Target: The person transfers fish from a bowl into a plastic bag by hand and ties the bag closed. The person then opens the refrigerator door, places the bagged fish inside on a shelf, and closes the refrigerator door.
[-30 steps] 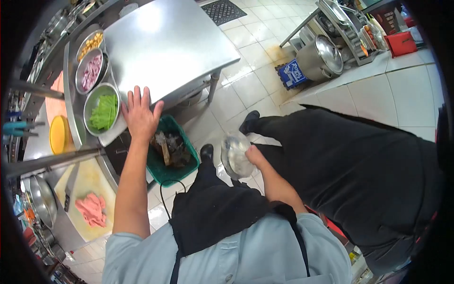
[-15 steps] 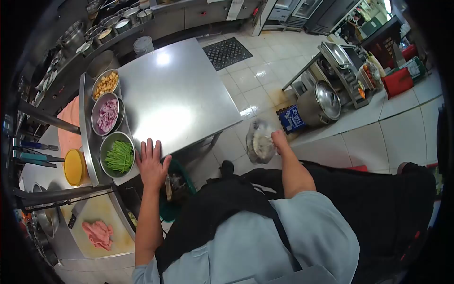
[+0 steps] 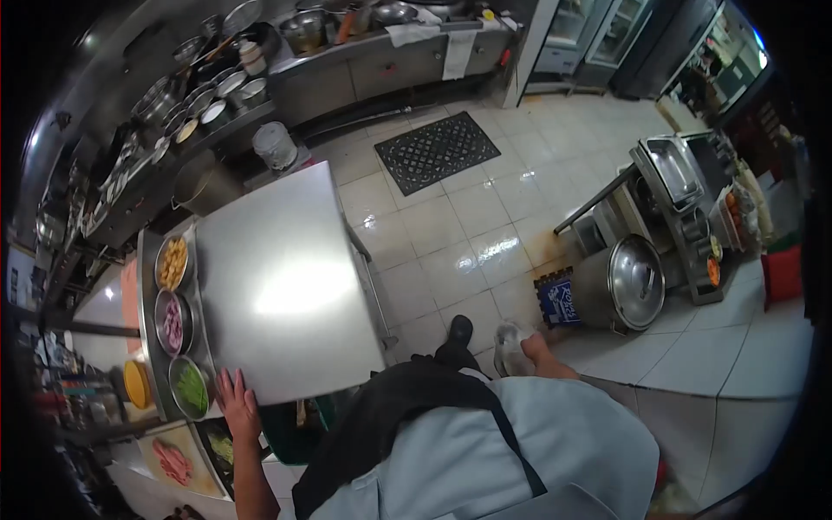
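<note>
My left hand [image 3: 238, 406] rests on the near left corner of the steel table [image 3: 286, 217], its fingers spread. Close beside it stands a metal bowl of cut green vegetables [image 3: 189, 388]. Behind that are a bowl of chopped purple onion [image 3: 172, 328] and a bowl of golden-brown cubes [image 3: 173, 263], in a row along the table's left edge. Low at my right side, my right hand [image 3: 537, 348] is closed around the top of a clear plastic bag [image 3: 510, 351]. What the bag contains is too blurred to make out.
A lidded stockpot [image 3: 637, 282] stands on the right beside a blue crate [image 3: 556, 297] and a steel shelf unit [image 3: 672, 173]. A black mat [image 3: 438, 152] lies on the tiled floor. Lower left is a cutting board [image 3: 195, 472] with raw meat [image 3: 172, 461]. A green bin [image 3: 286, 433] sits below the table.
My view has swung up and forward, showing more floor and the cooking line. My right hand still holds the bag, now closer to my body. My left hand stays at the table corner.
</note>
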`<state>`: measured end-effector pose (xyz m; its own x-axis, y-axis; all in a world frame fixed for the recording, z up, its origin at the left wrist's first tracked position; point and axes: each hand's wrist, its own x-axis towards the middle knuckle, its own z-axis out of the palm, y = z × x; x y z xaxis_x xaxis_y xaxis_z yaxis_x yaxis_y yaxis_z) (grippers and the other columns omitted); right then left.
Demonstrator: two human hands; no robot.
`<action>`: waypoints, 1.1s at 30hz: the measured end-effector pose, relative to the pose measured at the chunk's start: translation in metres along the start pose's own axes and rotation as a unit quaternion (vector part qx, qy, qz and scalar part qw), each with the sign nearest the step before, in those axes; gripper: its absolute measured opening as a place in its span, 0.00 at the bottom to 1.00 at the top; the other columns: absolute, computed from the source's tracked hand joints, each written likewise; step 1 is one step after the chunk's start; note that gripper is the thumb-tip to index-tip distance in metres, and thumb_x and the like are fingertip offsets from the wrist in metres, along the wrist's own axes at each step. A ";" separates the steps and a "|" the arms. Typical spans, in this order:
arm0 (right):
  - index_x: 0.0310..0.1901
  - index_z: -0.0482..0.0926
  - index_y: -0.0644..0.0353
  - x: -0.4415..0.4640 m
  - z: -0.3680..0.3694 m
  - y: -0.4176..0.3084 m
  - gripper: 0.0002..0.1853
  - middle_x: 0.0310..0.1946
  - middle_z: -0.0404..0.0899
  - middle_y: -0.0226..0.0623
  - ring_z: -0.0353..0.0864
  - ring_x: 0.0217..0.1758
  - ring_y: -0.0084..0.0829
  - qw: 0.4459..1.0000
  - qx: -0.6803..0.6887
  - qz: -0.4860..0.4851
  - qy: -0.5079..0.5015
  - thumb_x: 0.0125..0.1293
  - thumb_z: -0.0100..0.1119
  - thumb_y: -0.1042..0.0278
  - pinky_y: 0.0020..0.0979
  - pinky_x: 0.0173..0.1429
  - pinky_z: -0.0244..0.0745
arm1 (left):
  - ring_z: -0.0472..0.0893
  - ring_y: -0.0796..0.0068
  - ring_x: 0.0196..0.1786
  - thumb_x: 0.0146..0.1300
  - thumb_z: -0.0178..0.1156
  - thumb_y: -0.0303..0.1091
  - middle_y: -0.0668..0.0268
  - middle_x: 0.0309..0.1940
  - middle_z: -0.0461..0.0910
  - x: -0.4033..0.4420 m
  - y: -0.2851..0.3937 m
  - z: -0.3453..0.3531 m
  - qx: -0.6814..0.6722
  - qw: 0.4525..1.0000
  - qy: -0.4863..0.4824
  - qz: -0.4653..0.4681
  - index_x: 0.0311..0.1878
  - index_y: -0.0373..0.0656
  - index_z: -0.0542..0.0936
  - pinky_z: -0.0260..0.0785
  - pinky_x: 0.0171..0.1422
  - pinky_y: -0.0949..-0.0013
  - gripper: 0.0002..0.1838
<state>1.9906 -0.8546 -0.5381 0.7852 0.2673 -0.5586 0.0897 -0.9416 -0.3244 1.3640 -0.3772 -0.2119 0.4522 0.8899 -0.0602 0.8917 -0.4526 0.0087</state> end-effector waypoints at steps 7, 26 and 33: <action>0.56 0.83 0.71 0.064 -0.108 -0.016 0.26 0.53 0.86 0.60 0.84 0.62 0.58 0.993 0.017 0.089 -0.080 0.59 0.59 0.63 0.47 0.63 0.80 | 0.54 0.41 0.85 0.81 0.49 0.42 0.49 0.86 0.51 0.040 0.013 -0.021 -0.053 0.989 -0.116 -0.069 0.86 0.50 0.57 0.52 0.86 0.50 0.34; 0.48 0.82 0.65 0.267 -0.262 -0.011 0.16 0.39 0.86 0.46 0.86 0.40 0.43 0.982 0.104 0.138 0.076 0.61 0.60 0.65 0.43 0.41 0.80 | 0.85 0.67 0.24 0.73 0.60 0.47 0.55 0.26 0.85 0.488 0.426 -0.075 -0.194 0.943 -0.267 0.043 0.45 0.33 0.85 0.78 0.34 0.60 0.22; 0.46 0.85 0.62 0.308 -0.281 -0.047 0.18 0.46 0.85 0.50 0.84 0.52 0.50 0.993 0.113 -0.040 -0.002 0.66 0.60 0.56 0.44 0.57 0.78 | 0.81 0.43 0.64 0.69 0.58 0.58 0.44 0.60 0.83 0.728 0.639 -0.027 0.069 0.930 -0.268 0.241 0.61 0.42 0.83 0.73 0.68 0.46 0.30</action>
<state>2.4001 -0.7857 -0.4807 0.7788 0.3412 -0.5263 0.0121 -0.8471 -0.5313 2.2637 -0.0175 -0.2230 0.6908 0.4420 -0.5722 0.5606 -0.8272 0.0377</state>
